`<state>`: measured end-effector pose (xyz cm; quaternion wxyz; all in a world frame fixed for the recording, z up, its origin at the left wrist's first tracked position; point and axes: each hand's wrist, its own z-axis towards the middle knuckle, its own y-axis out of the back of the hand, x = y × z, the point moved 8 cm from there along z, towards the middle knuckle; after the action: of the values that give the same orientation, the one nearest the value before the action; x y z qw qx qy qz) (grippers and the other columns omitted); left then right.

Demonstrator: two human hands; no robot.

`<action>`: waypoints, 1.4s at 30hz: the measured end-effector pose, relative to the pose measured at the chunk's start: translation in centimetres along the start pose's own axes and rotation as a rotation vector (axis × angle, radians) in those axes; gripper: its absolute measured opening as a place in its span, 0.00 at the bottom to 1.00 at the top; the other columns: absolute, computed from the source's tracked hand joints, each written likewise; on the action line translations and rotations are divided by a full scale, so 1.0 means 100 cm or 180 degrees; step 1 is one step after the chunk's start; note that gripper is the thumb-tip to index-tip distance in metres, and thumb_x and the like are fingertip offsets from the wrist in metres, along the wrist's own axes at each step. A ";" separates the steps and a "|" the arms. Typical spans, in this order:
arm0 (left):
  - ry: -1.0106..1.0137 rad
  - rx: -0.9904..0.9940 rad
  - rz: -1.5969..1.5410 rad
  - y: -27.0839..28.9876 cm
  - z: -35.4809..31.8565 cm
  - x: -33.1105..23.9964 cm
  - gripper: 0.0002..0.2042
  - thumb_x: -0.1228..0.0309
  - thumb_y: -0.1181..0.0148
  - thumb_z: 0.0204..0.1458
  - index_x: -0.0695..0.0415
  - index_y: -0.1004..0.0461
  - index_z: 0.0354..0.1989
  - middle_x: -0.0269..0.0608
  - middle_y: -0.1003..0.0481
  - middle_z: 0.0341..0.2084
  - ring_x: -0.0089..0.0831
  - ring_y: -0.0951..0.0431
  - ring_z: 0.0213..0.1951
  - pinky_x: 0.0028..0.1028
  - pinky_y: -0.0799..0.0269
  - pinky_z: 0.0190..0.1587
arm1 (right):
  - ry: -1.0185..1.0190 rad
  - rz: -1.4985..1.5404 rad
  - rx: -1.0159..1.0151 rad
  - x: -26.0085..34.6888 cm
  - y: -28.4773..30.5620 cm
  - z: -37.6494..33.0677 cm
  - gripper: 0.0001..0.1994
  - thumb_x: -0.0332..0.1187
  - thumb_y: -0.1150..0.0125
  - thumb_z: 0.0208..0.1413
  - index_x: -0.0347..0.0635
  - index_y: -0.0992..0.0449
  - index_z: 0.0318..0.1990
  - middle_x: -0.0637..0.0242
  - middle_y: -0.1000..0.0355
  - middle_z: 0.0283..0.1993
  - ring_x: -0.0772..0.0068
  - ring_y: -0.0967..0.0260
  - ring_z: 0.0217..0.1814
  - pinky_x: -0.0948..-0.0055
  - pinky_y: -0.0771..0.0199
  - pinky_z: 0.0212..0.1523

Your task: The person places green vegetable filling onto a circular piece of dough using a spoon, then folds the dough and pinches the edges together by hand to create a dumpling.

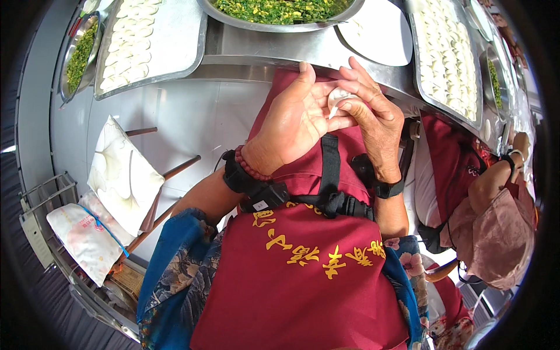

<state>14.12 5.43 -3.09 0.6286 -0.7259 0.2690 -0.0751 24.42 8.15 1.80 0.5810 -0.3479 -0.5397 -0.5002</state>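
A small white dumpling, its wrapper folded over, is held between my two hands in front of the table edge. My left hand is turned palm up with its thumb stretched out, and its fingers support the dumpling from beneath. From the other side my right hand closes its thumb and fingers on the wrapper. What is inside the dumpling is hidden. Beyond my hands stands a metal bowl of chopped green and yellow filling. To its right lies a round white board with a few pale pieces on it.
Trays with rows of dumplings lie at left and right. Bowls of green filling stand at far left and far right. A cushioned chair is at my left. A co-worker's arm reaches in at right.
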 end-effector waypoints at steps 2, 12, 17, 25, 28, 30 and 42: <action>0.0058 -0.0147 -0.0113 0.003 0.001 0.003 0.34 0.43 0.66 0.65 0.68 0.36 0.58 0.46 0.27 0.49 0.34 0.28 0.52 0.40 0.35 0.58 | 0.0143 -0.0045 0.0101 0.000 0.000 0.000 0.09 0.24 0.36 0.52 0.36 0.17 0.41 0.55 0.23 0.52 0.55 0.42 0.71 0.62 0.38 0.66; -0.0004 -0.0141 -0.0304 -0.003 0.003 0.005 0.31 0.47 0.63 0.66 0.67 0.37 0.59 0.45 0.29 0.51 0.33 0.29 0.52 0.39 0.35 0.59 | 0.0352 -0.0562 0.0074 0.017 0.002 0.004 0.12 0.28 0.35 0.52 0.40 0.18 0.45 0.60 0.26 0.57 0.59 0.48 0.75 0.62 0.38 0.67; -0.0125 0.0096 -0.0566 -0.010 0.003 0.005 0.26 0.50 0.64 0.67 0.63 0.33 0.56 0.40 0.27 0.47 0.31 0.28 0.49 0.39 0.35 0.59 | 0.0566 -0.0496 0.0122 0.018 -0.001 0.001 0.11 0.29 0.36 0.55 0.42 0.18 0.45 0.60 0.25 0.56 0.58 0.48 0.75 0.61 0.39 0.66; 0.0053 -0.0045 -0.0705 -0.005 0.018 0.009 0.19 0.54 0.59 0.67 0.56 0.32 0.53 0.37 0.27 0.47 0.29 0.27 0.47 0.33 0.31 0.48 | 0.0774 -0.0854 0.0255 0.021 0.010 0.005 0.20 0.24 0.37 0.53 0.41 0.24 0.55 0.59 0.35 0.66 0.53 0.44 0.72 0.61 0.40 0.67; -0.0096 -0.0323 -0.0177 -0.014 0.018 -0.001 0.20 0.54 0.60 0.67 0.58 0.33 0.53 0.39 0.27 0.49 0.31 0.28 0.51 0.35 0.32 0.53 | 0.0930 -0.0630 0.0284 0.017 0.009 0.010 0.11 0.30 0.36 0.54 0.45 0.20 0.45 0.66 0.27 0.60 0.54 0.48 0.75 0.59 0.42 0.67; -0.0024 0.0155 -0.0281 -0.013 0.020 0.001 0.21 0.54 0.61 0.67 0.59 0.33 0.55 0.42 0.28 0.50 0.33 0.29 0.54 0.37 0.34 0.59 | 0.1064 -0.0869 0.0280 0.015 0.010 0.009 0.07 0.30 0.37 0.55 0.44 0.20 0.41 0.65 0.27 0.59 0.54 0.48 0.75 0.59 0.42 0.67; 0.0146 -0.0321 0.0259 -0.015 0.034 0.013 0.25 0.51 0.62 0.67 0.63 0.36 0.56 0.46 0.31 0.53 0.37 0.31 0.57 0.42 0.39 0.64 | 0.0880 -0.0250 0.0082 0.014 0.033 0.006 0.06 0.29 0.38 0.57 0.38 0.19 0.38 0.59 0.21 0.47 0.51 0.40 0.70 0.59 0.38 0.65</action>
<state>17.18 7.82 -2.65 0.5874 -0.7432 0.3161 -0.0525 27.30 9.25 3.72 0.6341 -0.2468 -0.4741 -0.5587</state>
